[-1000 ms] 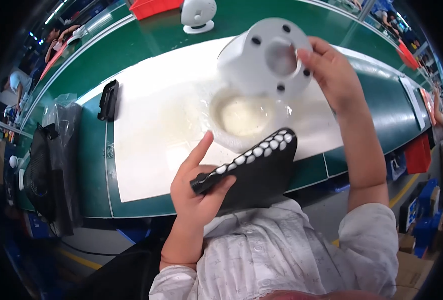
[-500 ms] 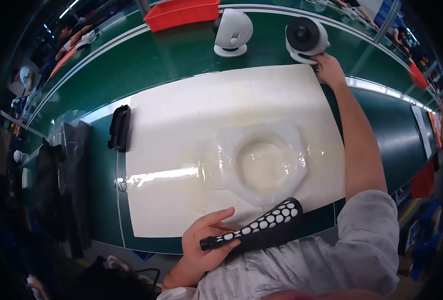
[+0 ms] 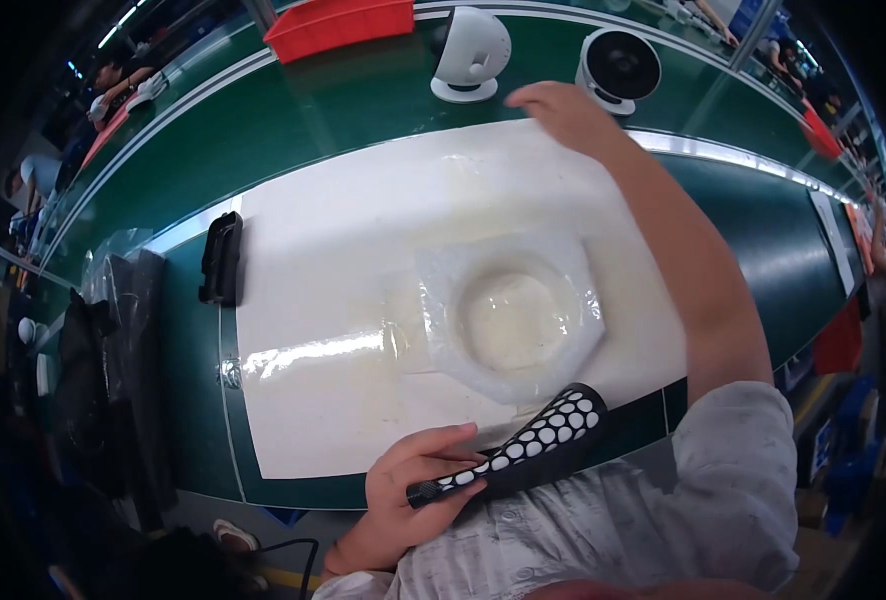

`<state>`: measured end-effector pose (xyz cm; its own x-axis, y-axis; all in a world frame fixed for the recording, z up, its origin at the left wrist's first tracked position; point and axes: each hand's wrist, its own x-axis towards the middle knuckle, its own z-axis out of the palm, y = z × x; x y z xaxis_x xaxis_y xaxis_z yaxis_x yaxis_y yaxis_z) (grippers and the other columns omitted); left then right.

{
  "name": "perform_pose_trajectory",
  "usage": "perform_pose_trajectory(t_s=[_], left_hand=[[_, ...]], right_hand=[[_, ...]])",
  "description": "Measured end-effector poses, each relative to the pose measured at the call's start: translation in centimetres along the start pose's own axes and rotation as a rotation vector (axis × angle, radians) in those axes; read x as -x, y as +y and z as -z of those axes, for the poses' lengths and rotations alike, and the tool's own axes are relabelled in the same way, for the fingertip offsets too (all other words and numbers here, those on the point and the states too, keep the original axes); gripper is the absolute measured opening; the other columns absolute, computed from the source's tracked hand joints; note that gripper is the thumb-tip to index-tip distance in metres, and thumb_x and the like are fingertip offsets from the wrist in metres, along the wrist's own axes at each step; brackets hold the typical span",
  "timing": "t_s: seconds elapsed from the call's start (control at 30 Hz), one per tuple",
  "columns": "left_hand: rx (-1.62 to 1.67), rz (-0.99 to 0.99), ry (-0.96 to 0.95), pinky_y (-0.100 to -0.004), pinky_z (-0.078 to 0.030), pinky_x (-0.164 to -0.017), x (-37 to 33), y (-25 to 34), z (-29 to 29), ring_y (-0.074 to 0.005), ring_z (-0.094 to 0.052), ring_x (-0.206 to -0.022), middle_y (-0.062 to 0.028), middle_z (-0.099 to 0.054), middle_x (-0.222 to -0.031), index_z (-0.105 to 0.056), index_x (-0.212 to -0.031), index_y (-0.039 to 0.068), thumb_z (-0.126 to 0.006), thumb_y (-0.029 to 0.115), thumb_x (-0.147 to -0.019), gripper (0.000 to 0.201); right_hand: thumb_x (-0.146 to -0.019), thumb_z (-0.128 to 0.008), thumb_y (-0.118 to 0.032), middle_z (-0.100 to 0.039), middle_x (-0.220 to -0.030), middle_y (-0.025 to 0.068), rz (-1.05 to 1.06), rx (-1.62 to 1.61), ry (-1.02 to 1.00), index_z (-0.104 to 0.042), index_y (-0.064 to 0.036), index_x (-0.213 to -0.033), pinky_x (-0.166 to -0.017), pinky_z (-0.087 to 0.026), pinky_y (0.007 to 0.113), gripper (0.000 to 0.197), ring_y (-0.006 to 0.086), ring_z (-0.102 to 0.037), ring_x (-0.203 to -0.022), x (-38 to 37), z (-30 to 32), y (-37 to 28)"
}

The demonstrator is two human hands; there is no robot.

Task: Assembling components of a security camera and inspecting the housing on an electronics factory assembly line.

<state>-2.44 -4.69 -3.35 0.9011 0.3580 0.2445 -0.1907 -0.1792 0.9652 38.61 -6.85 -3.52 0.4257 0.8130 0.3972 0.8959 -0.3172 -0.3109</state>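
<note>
1. Markings: small dark marks on side of left white unit (image 3: 475, 50), too small to read. Pale flat sheet (image 3: 833, 240) at far right, any print on it likewise too small to tell.
2. Surface: green worktop (image 3: 191, 400), overlaid mid-table with white mat (image 3: 328, 260). On mat, white ring-shaped packing piece (image 3: 441, 300), angular outside, round hollow within, glossy.
3. By mat's left edge: black tray-like part (image 3: 223, 258). Farther left: dark long items (image 3: 143, 370), partly under clear plastic.
4. Toward back: red bin (image 3: 343, 28), left white unit, then right white unit (image 3: 623, 66) with round black front.
5. Room: strip light (image 3: 118, 28) at upper left; seated worker (image 3: 118, 80) beyond.
6. Left hand (image 3: 418, 490): close to body, gripping narrow end of black tapered piece with white spots (image 3: 553, 430) between digits. Spotted piece aslant at worktop's near edge, wide end rightward, near packing piece.
7. Right hand (image 3: 571, 115): arm reaching forward over mat's right side; fingers extended leftward, blurred, close together, between both units, just beside right one. Contact there: cannot tell.
</note>
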Motion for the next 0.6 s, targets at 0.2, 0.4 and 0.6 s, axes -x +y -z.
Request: perform_pose_trajectory(t_s=[0.2, 0.4, 0.6], left_hand=[[0.057, -0.019, -0.026, -0.0293, -0.050, -0.071, -0.3, 0.1, -0.4, -0.0231, -0.062, -0.081, -0.0191, -0.055, -0.105, -0.057, -0.081, -0.004, -0.068, -0.007, -0.064, 0.020], [0.005, -0.099, 0.003, -0.0272, -0.049, -0.068, -0.2, 0.0, -0.6, -0.0208, -0.061, -0.077, -0.0169, -0.058, -0.098, -0.056, -0.076, -0.001, -0.067, -0.004, -0.066, 0.015], [-0.011, -0.151, 0.028, -0.0264, -0.047, -0.067, 0.2, -0.9, -0.6, -0.0205, -0.060, -0.077, -0.0156, -0.060, -0.093, -0.055, -0.072, -0.001, -0.069, -0.004, -0.064, 0.016]], right_hand=[[-0.084, -0.043, -0.047, -0.034, -0.134, 0.0102, -0.308, 0.249, -0.137, -0.033, -0.0150, -0.131, -0.101, -0.020, 0.042, 0.058, 0.0278, -0.028, -0.124, -4.5, -6.1, -2.5], [-0.078, -0.057, -0.020, -0.053, -0.093, 0.0067, 0.052, 0.598, 0.311, -0.059, -0.0103, -0.097, -0.082, -0.037, 0.037, 0.021, 0.0221, -0.049, -0.095, -3.9, -3.0, -0.6], [-0.081, -0.057, -0.021, -0.056, -0.083, 0.0048, -0.002, -0.178, 0.423, -0.059, -0.0068, -0.093, -0.071, -0.041, 0.025, 0.019, 0.0156, -0.054, -0.078, 3.5, 5.0, -8.7]])
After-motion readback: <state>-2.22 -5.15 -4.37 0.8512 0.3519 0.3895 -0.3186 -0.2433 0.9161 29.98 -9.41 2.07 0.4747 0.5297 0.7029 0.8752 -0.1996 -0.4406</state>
